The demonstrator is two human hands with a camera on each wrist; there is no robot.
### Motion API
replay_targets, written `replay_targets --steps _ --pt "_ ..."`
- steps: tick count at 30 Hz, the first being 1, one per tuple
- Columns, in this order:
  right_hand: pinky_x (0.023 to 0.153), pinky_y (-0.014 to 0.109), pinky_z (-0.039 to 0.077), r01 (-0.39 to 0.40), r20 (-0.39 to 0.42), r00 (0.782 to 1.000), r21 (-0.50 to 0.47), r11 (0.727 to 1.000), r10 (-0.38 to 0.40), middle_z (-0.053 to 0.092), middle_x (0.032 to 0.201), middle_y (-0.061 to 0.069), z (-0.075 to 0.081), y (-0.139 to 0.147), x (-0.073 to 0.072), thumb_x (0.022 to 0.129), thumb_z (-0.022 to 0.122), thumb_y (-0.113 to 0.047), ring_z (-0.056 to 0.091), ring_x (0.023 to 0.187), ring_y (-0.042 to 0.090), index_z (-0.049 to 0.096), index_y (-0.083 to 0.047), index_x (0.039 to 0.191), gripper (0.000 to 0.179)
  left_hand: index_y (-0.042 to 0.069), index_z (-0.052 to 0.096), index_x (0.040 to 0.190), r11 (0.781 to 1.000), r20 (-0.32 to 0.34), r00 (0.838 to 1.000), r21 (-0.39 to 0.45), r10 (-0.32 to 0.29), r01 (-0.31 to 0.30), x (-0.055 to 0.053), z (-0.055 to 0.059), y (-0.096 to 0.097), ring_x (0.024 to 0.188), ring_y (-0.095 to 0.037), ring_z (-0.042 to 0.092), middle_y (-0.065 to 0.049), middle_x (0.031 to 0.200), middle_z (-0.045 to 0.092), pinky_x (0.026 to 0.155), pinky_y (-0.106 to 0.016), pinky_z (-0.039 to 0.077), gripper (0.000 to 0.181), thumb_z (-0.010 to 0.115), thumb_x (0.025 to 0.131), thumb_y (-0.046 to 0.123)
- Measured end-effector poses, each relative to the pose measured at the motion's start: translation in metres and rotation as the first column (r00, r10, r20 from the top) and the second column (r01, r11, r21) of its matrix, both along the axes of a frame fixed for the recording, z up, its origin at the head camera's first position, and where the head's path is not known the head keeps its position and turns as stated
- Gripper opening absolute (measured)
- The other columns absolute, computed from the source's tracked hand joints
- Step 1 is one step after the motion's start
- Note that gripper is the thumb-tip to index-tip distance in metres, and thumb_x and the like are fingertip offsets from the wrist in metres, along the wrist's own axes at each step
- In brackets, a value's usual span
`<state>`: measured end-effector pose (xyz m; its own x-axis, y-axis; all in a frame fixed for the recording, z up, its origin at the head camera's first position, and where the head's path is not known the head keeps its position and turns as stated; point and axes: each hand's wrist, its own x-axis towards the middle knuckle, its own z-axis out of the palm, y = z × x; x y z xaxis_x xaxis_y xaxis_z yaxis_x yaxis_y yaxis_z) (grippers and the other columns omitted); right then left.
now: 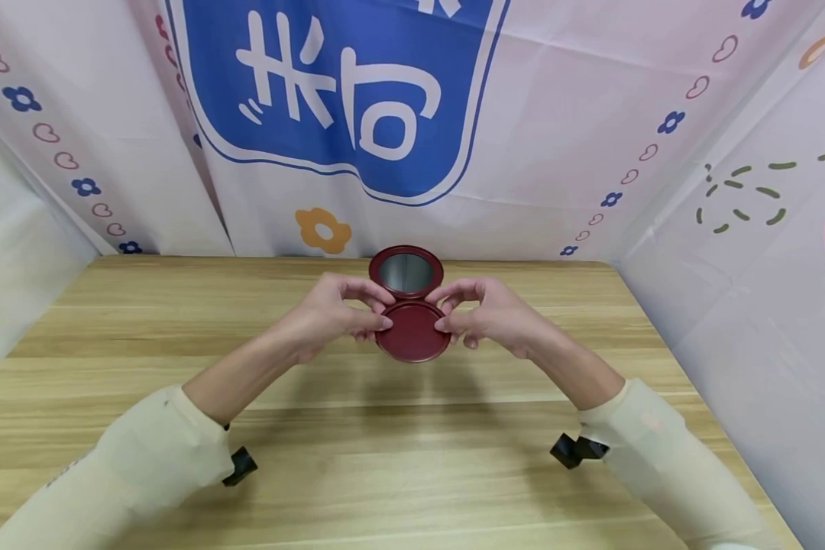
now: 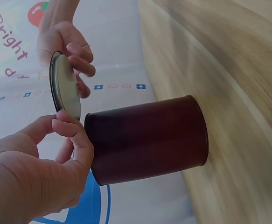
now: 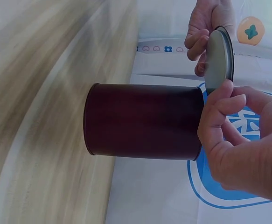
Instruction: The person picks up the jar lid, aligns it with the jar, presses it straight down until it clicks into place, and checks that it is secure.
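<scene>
A dark red round lid is held in the air by both hands, just in front of and above a dark red cylindrical tin. My left hand pinches its left edge between thumb and fingers. On the opposite edge, my right hand pinches in the same way. The wrist views reveal the lid's silvery underside, tilted and apart from the tin's body. Upright on the table, the tin shows its round open mouth and grey inside from the head view.
The tin stands near the back edge of a wood-grain table. Behind it hangs a white printed cloth with a blue sign, and more cloth closes off both sides. Black wrist mounts stick out below the sleeves.
</scene>
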<state>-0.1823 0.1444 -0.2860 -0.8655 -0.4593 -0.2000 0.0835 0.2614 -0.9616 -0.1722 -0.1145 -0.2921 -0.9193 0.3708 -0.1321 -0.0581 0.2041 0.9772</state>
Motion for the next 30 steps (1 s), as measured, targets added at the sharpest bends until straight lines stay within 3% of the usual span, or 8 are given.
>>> replay_targets --steps 16,30 --pt "0.048 0.021 0.046 0.008 -0.035 0.999 0.023 1.0 -0.007 0.061 0.099 0.013 0.008 -0.001 -0.01 0.092 0.068 0.004 0.067 0.059 0.017 0.065 0.004 0.126 0.034 -0.009 0.07 0.115 0.997 -0.054 0.998 -0.07 0.013 -0.016 -0.012 0.011 0.005 0.059 -0.014 0.064 -0.011 0.09 0.063 0.055 -0.023 0.054 0.025 0.072 0.09 -0.005" --pt "0.048 0.02 0.046 0.044 -0.053 0.998 0.082 0.996 -0.04 0.059 0.098 0.011 0.016 -0.008 -0.022 0.094 0.067 0.002 0.068 0.059 0.018 0.066 0.001 0.127 0.033 -0.008 0.068 0.118 0.992 -0.059 0.998 -0.122 0.03 -0.037 -0.023 0.022 0.006 0.058 -0.017 0.068 -0.014 0.093 0.061 0.054 -0.023 0.057 0.026 0.07 0.093 -0.006"
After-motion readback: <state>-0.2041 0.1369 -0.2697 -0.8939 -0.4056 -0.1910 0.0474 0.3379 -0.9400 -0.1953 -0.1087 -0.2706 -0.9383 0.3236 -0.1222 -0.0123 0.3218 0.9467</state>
